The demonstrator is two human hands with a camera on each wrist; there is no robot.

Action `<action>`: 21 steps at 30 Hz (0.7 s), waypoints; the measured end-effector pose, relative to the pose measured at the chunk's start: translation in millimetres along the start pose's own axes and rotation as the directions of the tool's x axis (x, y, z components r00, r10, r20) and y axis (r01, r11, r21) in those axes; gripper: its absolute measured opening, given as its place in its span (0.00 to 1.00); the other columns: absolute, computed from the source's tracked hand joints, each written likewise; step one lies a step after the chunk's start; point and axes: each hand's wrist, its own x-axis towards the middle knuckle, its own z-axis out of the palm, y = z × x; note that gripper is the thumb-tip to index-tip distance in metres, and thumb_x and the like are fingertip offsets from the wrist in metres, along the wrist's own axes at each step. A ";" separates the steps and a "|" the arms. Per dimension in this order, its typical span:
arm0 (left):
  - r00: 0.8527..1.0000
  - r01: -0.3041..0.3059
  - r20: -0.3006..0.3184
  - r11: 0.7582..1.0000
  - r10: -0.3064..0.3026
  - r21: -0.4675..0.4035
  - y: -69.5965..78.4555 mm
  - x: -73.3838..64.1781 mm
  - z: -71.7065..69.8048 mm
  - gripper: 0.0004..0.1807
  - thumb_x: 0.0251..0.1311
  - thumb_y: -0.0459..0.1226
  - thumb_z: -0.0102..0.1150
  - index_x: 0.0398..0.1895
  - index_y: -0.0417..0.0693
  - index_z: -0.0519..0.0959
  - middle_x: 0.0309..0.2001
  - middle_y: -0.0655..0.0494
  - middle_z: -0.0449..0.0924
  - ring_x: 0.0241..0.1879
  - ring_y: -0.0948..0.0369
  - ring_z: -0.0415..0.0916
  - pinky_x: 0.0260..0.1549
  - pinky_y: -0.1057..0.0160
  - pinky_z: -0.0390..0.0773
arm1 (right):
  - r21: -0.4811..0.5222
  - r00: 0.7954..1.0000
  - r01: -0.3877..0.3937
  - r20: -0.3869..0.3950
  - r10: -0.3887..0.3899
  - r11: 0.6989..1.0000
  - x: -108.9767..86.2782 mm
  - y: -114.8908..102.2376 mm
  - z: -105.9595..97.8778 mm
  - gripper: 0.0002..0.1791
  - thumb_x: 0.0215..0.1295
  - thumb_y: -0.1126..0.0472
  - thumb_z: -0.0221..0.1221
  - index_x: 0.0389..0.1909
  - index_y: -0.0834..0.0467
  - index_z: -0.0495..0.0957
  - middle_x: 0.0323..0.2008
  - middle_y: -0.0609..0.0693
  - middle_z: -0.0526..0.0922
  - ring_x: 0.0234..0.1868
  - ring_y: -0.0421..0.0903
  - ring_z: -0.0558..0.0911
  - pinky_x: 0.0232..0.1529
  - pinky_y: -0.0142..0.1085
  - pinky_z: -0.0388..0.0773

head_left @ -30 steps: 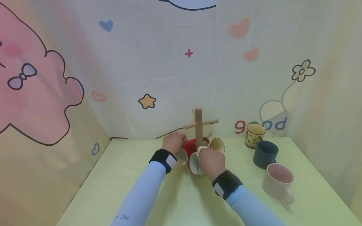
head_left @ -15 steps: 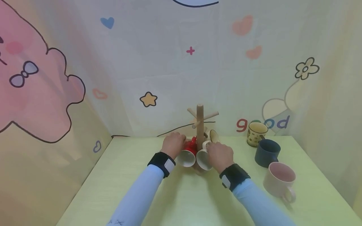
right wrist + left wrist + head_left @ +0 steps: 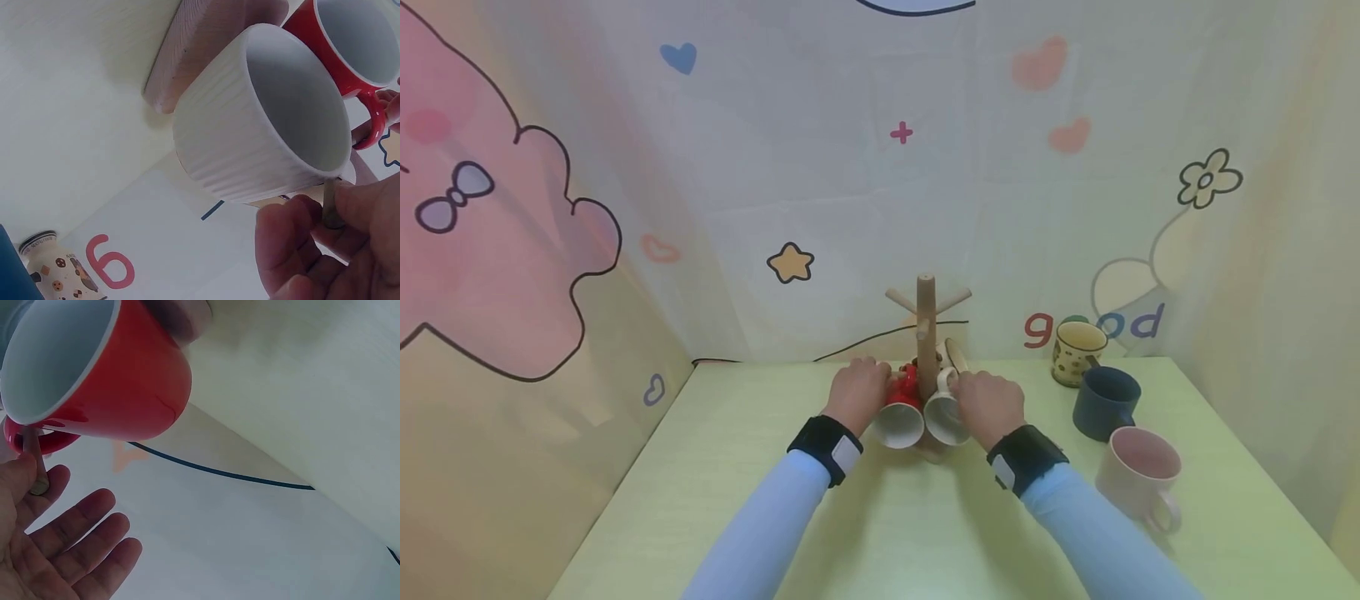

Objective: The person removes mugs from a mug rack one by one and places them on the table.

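A wooden mug tree stands near the back of the table, its upper pegs bare. Off its lower pegs hang a red mug on the left and a white ribbed mug on the right, mouths tilted to the front. My left hand pinches the peg that runs through the red handle, its other fingers spread. My right hand pinches the peg carrying the white mug. Behind the post a cream mug is partly hidden.
At the right of the table stand a spotted yellow mug, a dark blue mug and a pink mug, in a row from back to front. A printed curtain hangs right behind the tree.
The mug tree has turned between my hands. The red mug's mouth came round to the front, the white mug moved right, and the cream mug went behind the post. My right hand moved right.
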 end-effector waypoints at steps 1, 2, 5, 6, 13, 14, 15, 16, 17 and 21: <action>1.000 0.000 0.000 1.000 0.000 -0.008 0.0 -0.7 0.3 0.11 0.70 0.43 0.59 0.41 0.46 0.85 0.30 0.50 0.78 0.32 0.54 0.72 0.30 0.60 0.78 | 0.008 1.000 -0.008 0.007 0.008 1.000 0.8 0.8 0.4 0.07 0.65 0.61 0.65 0.39 0.60 0.82 0.20 0.52 0.74 0.21 0.48 0.74 0.19 0.40 0.75; 1.000 -0.001 0.002 1.000 0.001 -0.015 0.0 -1.3 0.6 0.11 0.70 0.43 0.59 0.41 0.46 0.85 0.30 0.50 0.78 0.32 0.54 0.72 0.29 0.61 0.78 | 0.022 1.000 -0.017 0.012 0.017 1.000 1.7 1.7 0.8 0.07 0.65 0.60 0.65 0.40 0.60 0.81 0.20 0.51 0.74 0.21 0.48 0.74 0.19 0.40 0.75; 1.000 -0.006 0.009 1.000 0.006 -0.020 0.6 -2.9 1.2 0.12 0.70 0.43 0.58 0.43 0.46 0.85 0.31 0.50 0.78 0.32 0.54 0.73 0.30 0.61 0.78 | 0.053 0.999 -0.040 0.017 0.039 0.998 4.7 4.5 2.3 0.07 0.67 0.59 0.63 0.40 0.60 0.82 0.18 0.50 0.74 0.20 0.47 0.74 0.19 0.39 0.73; 1.000 -0.005 0.011 1.000 0.006 -0.024 1.1 -3.6 1.2 0.12 0.70 0.43 0.58 0.44 0.46 0.84 0.31 0.50 0.78 0.33 0.54 0.73 0.30 0.61 0.78 | 0.057 0.999 -0.043 0.020 0.042 0.997 5.6 5.5 2.9 0.07 0.68 0.59 0.63 0.41 0.59 0.81 0.18 0.50 0.74 0.20 0.48 0.74 0.19 0.39 0.73; 1.000 -0.001 0.028 1.000 0.002 -0.023 4.5 -8.4 1.5 0.15 0.70 0.45 0.57 0.50 0.46 0.83 0.34 0.50 0.80 0.35 0.55 0.74 0.33 0.62 0.80 | 0.068 0.998 -0.048 0.030 0.046 0.997 9.7 10.7 2.0 0.10 0.70 0.56 0.61 0.41 0.59 0.80 0.19 0.50 0.75 0.21 0.49 0.75 0.20 0.40 0.73; 1.000 0.000 0.031 1.000 0.001 -0.020 4.8 -8.8 2.2 0.15 0.70 0.46 0.57 0.50 0.47 0.82 0.34 0.51 0.80 0.35 0.55 0.74 0.34 0.62 0.80 | 0.069 0.998 -0.050 0.027 0.048 0.996 9.8 11.2 1.8 0.10 0.70 0.55 0.60 0.42 0.59 0.80 0.19 0.50 0.75 0.21 0.49 0.75 0.21 0.40 0.74; 0.999 0.000 0.032 1.000 0.000 -0.022 5.1 -9.3 2.9 0.15 0.70 0.46 0.58 0.50 0.47 0.82 0.34 0.51 0.80 0.35 0.55 0.73 0.33 0.63 0.79 | 0.072 0.998 -0.052 0.024 0.050 0.996 9.8 11.8 1.9 0.12 0.71 0.53 0.60 0.42 0.59 0.80 0.19 0.51 0.75 0.22 0.49 0.75 0.21 0.40 0.74; 0.999 0.000 0.034 1.000 0.001 -0.020 5.3 -9.7 3.7 0.15 0.69 0.46 0.58 0.50 0.47 0.82 0.33 0.51 0.80 0.35 0.56 0.73 0.33 0.63 0.79 | 0.080 0.998 -0.056 0.020 0.054 0.995 9.9 12.4 2.0 0.13 0.71 0.52 0.59 0.42 0.59 0.80 0.19 0.51 0.75 0.22 0.49 0.75 0.21 0.40 0.74; 0.999 -0.001 0.035 1.000 0.002 -0.018 5.5 -9.9 4.3 0.15 0.69 0.46 0.58 0.49 0.47 0.82 0.33 0.52 0.79 0.34 0.56 0.73 0.33 0.64 0.79 | 0.087 0.998 -0.058 0.015 0.057 0.995 9.8 12.8 1.9 0.14 0.72 0.51 0.58 0.43 0.59 0.80 0.19 0.51 0.76 0.22 0.49 0.76 0.21 0.40 0.74; 1.000 -0.010 0.029 1.000 0.010 -0.012 6.3 -10.7 6.2 0.15 0.69 0.47 0.58 0.47 0.46 0.82 0.32 0.53 0.79 0.33 0.56 0.72 0.31 0.65 0.78 | 0.093 0.998 -0.064 0.006 0.064 0.994 10.0 13.9 2.2 0.16 0.72 0.51 0.58 0.46 0.60 0.81 0.19 0.51 0.76 0.22 0.50 0.76 0.21 0.40 0.73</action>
